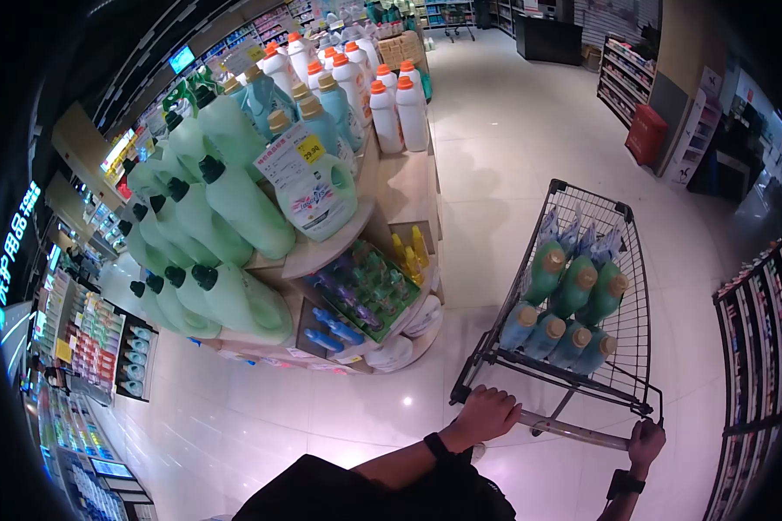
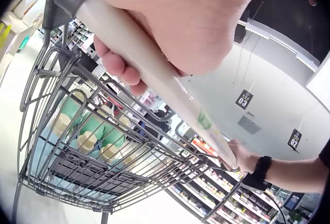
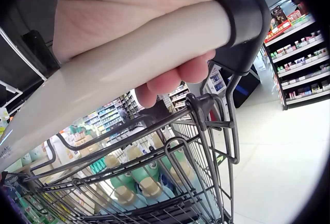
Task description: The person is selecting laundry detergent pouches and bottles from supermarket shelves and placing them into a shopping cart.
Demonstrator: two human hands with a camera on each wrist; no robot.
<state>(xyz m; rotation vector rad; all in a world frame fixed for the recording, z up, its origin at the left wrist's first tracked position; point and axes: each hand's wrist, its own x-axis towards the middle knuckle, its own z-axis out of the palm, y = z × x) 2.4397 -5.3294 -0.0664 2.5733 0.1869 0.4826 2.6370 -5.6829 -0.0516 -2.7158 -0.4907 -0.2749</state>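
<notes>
The left hand [image 1: 487, 415] grips the left end of the cart's pale handle [image 1: 573, 431]; the right hand [image 1: 646, 444] grips its right end. In the left wrist view, fingers of the left hand [image 2: 170, 23] curl under the handle [image 2: 154, 72]. The right wrist view has the right hand [image 3: 139, 7] wrapped round the same bar [image 3: 118, 54]. Inside the wire cart [image 1: 643, 321] stand blue bottles [image 1: 548, 337] with tan caps near the handle, green bottles [image 1: 573, 293] beyond them, and pale purple-white packs [image 1: 582, 234] at the far end.
A display stand [image 1: 365, 252] on the left carries green jugs [image 1: 243, 208] and white bottles with orange caps [image 1: 386, 117]. Shelves [image 1: 752, 347] line the right side. Ahead, tiled floor [image 1: 504, 122] leads past a red box [image 1: 646, 135] and a black counter [image 1: 547, 39].
</notes>
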